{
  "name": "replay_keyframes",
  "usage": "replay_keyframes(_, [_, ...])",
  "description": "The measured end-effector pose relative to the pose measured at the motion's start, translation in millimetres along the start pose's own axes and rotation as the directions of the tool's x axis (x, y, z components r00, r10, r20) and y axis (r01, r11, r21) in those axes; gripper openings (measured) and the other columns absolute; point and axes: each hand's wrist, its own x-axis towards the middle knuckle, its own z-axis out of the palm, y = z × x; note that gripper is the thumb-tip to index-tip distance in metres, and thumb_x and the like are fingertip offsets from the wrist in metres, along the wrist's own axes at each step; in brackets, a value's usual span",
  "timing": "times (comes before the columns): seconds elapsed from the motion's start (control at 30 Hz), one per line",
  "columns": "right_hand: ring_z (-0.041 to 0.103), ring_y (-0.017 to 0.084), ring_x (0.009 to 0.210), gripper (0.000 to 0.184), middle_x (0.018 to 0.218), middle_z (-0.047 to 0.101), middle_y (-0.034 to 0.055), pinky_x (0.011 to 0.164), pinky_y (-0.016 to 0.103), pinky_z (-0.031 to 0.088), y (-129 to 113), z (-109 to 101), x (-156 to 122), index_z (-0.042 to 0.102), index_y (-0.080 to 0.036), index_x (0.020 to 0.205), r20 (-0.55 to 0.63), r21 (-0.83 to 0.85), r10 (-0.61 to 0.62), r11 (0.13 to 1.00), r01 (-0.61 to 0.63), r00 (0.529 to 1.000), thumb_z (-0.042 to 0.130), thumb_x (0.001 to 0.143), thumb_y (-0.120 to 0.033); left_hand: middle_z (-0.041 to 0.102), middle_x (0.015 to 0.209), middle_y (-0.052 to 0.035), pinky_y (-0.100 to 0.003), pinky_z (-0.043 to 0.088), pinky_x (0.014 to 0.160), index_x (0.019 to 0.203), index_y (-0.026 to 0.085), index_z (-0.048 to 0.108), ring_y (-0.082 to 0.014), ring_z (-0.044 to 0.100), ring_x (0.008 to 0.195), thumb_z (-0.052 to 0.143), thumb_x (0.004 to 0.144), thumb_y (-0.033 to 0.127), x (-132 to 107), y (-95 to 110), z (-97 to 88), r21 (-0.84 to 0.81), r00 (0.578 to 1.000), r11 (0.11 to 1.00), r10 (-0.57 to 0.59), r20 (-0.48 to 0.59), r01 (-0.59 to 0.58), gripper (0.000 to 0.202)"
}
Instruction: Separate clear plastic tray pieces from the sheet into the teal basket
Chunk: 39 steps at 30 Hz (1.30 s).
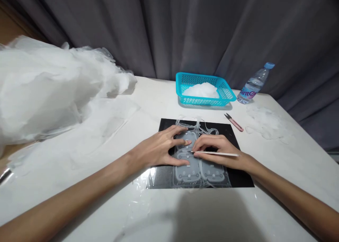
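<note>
A translucent plastic sheet (187, 172) with several rounded rectangular shapes lies on a black mat (161, 176). My left hand (164, 145) rests on the sheet's left side, fingers spread and fingertips pressing it down. In my right hand (217, 148) is a slim white pen-like tool (215, 153), pinched between thumb and fingers. Its tip meets the sheet near the middle, just right of my left fingers; the exact kind of tip is too small to make out. Loose clear strips (209, 129) curl along the sheet's upper edge.
A blue basket (203, 101) holding white material stands behind the mat. Pink thread snips (234, 122) lie at the right, near a water bottle (253, 85) and a heap of clear scraps (267, 123). A large pile of translucent plastic (53, 90) fills the left side.
</note>
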Motion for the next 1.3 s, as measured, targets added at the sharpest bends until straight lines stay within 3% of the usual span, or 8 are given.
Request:
replay_keyframes(0.4, [0.073,0.020,0.097,0.011,0.107,0.077,0.0065,0.090,0.035,0.059,3,-1,-2,0.074,-0.021,0.105,0.044,-0.069,-0.054,0.996,0.057,0.998,0.065,0.104,-0.028,0.056,0.154,-0.0208,-0.055,0.051,0.114,0.134,0.018,0.073,-0.0397,0.055,0.141,0.076,0.089,0.062,3,8,-6.1,-0.003,0.995,0.998,-0.065,0.077,0.065,0.063])
replay_keyframes(0.67, [0.071,0.019,0.094,0.011,0.106,0.076,0.0057,0.088,0.034,0.059,2,1,-2,0.072,-0.021,0.108,0.040,-0.118,-0.063,0.991,0.067,0.997,0.063,0.105,-0.027,0.055,0.154,-0.0196,-0.054,0.051,0.114,0.135,0.021,0.072,-0.0380,0.055,0.141,0.073,0.090,0.065,3,7,-3.6,0.017,0.996,0.998,-0.054,0.066,0.053,0.063])
replay_keyframes(0.97, [0.070,0.021,0.108,0.013,0.113,0.074,0.0093,0.097,0.037,0.058,-2,3,-2,0.070,-0.020,0.112,0.074,-0.198,-0.179,0.962,0.190,0.981,0.058,0.107,-0.019,0.056,0.153,-0.0202,-0.054,0.052,0.113,0.132,0.019,0.073,-0.0387,0.056,0.139,0.072,0.090,0.066,3,5,-2.6,-0.005,0.997,0.999,-0.049,0.061,0.049,0.064])
replay_keyframes(1.3, [0.072,0.022,0.102,0.019,0.116,0.074,0.0129,0.087,0.035,0.058,-14,-14,-7,0.070,-0.018,0.113,0.189,-0.324,-0.106,0.932,0.164,0.976,0.052,0.108,-0.019,0.056,0.152,-0.0201,-0.054,0.054,0.112,0.136,0.020,0.071,-0.0373,0.057,0.139,0.073,0.091,0.061,2,7,-4.9,-0.004,0.998,0.999,-0.041,0.057,0.041,0.061])
